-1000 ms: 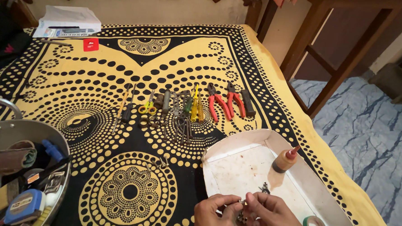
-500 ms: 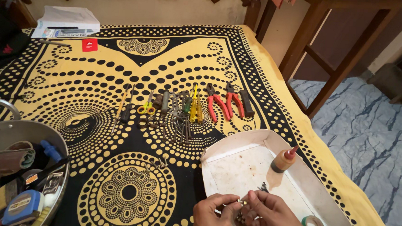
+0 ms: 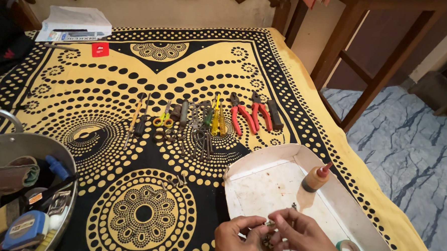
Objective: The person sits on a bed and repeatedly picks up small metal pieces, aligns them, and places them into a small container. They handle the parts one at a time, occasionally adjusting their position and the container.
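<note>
Steel catches the eye first, far to the left of our grip: a round metal pot [image 3: 11, 146] sits at the edge of the bed, packed with a blue tape measure [image 3: 25, 227], a folded cloth [image 3: 8, 174] and other odds we cannot make out. Between that pot and our hands spreads the yellow and black patterned bedspread [image 3: 109, 85], and well above the grip lies a row of tools: a thin screwdriver [image 3: 133, 119], small yellow-handled scissors [image 3: 163, 119], a yellow tester screwdriver [image 3: 216, 117], then two red-handled pliers [image 3: 241, 116] and a dark-handled tool [image 3: 275, 115]. Far beyond them, near the headboard, rest a small red card [image 3: 100, 49] and a white box [image 3: 74, 23].

Our left hand [image 3: 236, 239] comes up from the bottom edge, thumb and fingers pinched closed on a small metal part [image 3: 270, 224]. Our right hand [image 3: 304, 237] meets it from the other side, fingertips closed on the same part, so both grips touch one another over it. What kind of part it is we cannot tell; it is small and mostly covered by fingers. Just under the grip a darker bit of hardware [image 3: 267, 242] shows, partly hidden.

Both hands hover over the near end of a white tray [image 3: 262, 167]. Up and right of the grip, inside the tray, stands a small brown bottle with a red nozzle [image 3: 315, 178]. Just right of the right hand lies a roll of tape [image 3: 349, 249], by the tray's near right corner.
</note>
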Motion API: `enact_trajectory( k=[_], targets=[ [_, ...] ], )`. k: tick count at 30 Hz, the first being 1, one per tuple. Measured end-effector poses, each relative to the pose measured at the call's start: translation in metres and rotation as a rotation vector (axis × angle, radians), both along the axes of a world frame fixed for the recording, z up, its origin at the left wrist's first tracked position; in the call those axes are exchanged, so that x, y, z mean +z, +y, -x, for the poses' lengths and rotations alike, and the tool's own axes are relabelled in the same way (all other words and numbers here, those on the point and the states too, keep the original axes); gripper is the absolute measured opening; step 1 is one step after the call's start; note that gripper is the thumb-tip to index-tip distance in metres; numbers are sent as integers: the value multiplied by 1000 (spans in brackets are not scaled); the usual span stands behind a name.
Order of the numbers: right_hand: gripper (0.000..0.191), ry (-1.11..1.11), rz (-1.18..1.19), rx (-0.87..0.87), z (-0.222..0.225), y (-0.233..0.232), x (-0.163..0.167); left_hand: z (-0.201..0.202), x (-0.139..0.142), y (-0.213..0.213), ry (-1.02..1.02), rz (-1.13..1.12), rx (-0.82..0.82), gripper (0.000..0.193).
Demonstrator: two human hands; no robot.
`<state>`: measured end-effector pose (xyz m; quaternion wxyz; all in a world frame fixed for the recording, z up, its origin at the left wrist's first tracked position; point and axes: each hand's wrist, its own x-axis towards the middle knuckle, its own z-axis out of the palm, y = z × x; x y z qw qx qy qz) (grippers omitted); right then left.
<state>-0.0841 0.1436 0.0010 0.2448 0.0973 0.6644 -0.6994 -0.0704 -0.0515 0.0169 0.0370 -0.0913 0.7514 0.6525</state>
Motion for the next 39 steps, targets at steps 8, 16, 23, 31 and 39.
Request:
enact_trajectory(
  k=[8, 16, 23, 31, 39],
  targets=[
    [28, 89, 28, 10, 1, 4, -9, 0, 5, 0, -68, 15, -37, 20],
    [36, 83, 33, 37, -1, 1, 2, 0, -1, -2, -41, 24, 1, 20],
    [33, 89, -30, 41, 4, 1, -13, 4, -9, -4, -80, 23, -30, 20],
    [25, 180, 34, 84, 4, 6, -11, 6, -8, -4, -35, 31, -52, 23],
    [33, 12, 28, -14, 10, 9, -28, 9, -16, -2, -63, -44, -72, 23]
  ],
)
